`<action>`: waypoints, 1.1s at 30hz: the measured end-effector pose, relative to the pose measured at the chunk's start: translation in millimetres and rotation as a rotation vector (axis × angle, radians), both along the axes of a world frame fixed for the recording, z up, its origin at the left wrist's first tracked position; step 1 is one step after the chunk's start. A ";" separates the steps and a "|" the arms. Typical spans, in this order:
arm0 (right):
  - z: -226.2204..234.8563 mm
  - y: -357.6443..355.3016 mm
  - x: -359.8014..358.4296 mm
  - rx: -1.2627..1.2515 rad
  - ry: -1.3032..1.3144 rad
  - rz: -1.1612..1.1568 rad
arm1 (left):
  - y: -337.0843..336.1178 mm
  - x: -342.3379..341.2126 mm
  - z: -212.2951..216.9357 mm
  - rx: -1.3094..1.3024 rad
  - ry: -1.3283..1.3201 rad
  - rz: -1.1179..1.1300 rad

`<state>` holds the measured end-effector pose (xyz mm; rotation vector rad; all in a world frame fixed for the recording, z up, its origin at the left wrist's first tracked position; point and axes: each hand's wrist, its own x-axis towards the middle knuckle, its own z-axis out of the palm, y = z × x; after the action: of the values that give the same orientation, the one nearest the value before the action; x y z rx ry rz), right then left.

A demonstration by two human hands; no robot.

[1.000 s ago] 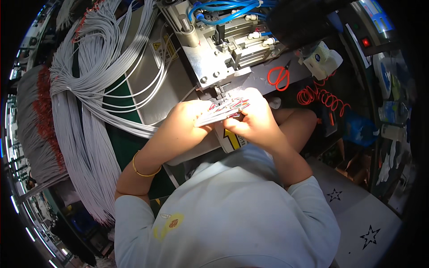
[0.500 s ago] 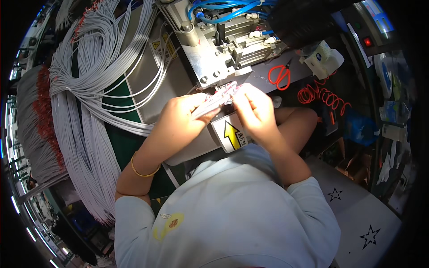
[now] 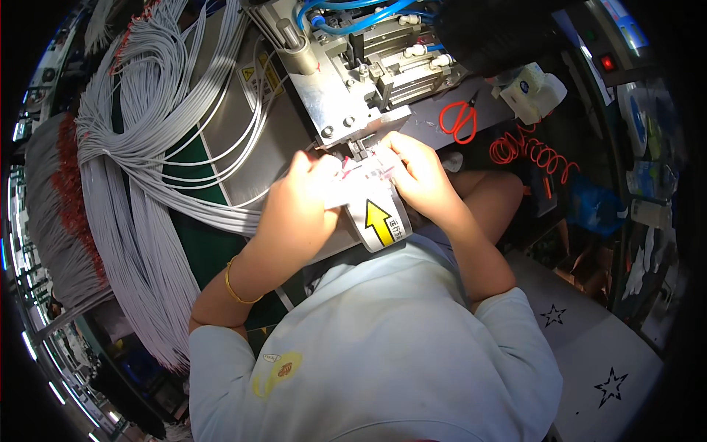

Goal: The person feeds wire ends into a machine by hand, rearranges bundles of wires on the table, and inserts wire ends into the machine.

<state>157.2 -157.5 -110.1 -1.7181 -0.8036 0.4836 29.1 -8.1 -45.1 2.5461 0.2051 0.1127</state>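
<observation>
Handling of grey wires at a bench machine, seen from above. The machine [image 3: 324, 96], of bare metal, serves as the reference for all places. The left hand [image 3: 300, 202], just below the machine's nose, is closed around the end portion of the wires [image 3: 217, 215], whose lengths run out to the left of the machine. The right hand [image 3: 421, 178], below and to the right of the nose, has its fingers bent and their tips drawn in close to the wire ends [image 3: 349, 166]; glare prevents one from telling whether these fingertips grip a wire. The ends themselves, some of them reddish, lie between the hands, just below the machine's nose; contact with it cannot be confirmed.

Compared with one second earlier, the right thumb no longer lies along the fanned ends, the right hand has turned more upright, and a white label [image 3: 377, 223] with a yellow arrow, below the machine, is now largely uncovered. This change suggests a shift from holding the bunch with both hands to finer fingertip work on its ends, apparently unfinished. Red-handled scissors [image 3: 459, 122] lie untouched to the right of the machine.
</observation>
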 end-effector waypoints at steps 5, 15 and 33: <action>2.1 0.7 2.7 -0.061 -0.348 -0.039 | -6.0 0.6 1.6 0.023 0.117 -0.113; 2.7 -4.1 5.7 0.008 0.229 0.078 | 4.6 11.3 -5.0 0.047 -0.066 -0.211; 33.7 -2.2 -17.7 0.256 0.016 0.115 | 15.4 6.9 25.0 -0.531 0.096 0.006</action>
<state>139.5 -159.8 -76.4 -1.4362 -0.9153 0.4503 36.0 7.3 -20.1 2.0228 0.2426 -0.0571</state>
